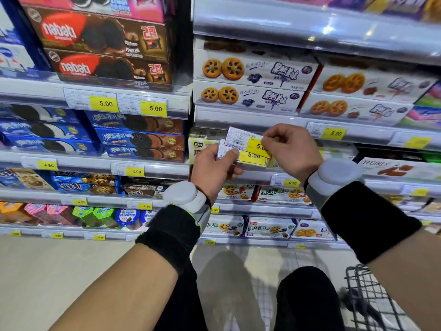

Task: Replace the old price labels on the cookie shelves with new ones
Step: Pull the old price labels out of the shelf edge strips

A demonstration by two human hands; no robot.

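Two white and yellow price labels marked 5.00 are held in front of the shelves at mid height. My left hand (216, 167) pinches the lower label (250, 156) by its left end with thumb on top. My right hand (290, 149) pinches the right end of the upper label (241, 138), which overlaps the lower one at a tilt. Behind them runs the clear label rail (274, 121) under the blueberry cookie boxes (253, 70), bare at that spot. A 5.00 label (333, 133) sits in the rail further right.
Left shelf rails carry two 5.00 labels (106, 103) under brown Nabati boxes (107, 37) and 4.90 labels (136, 171) under blue Oreo boxes (140, 139). A 6.50 label (291, 182) sits below my hands. A wire shopping cart (372, 297) stands at the bottom right.
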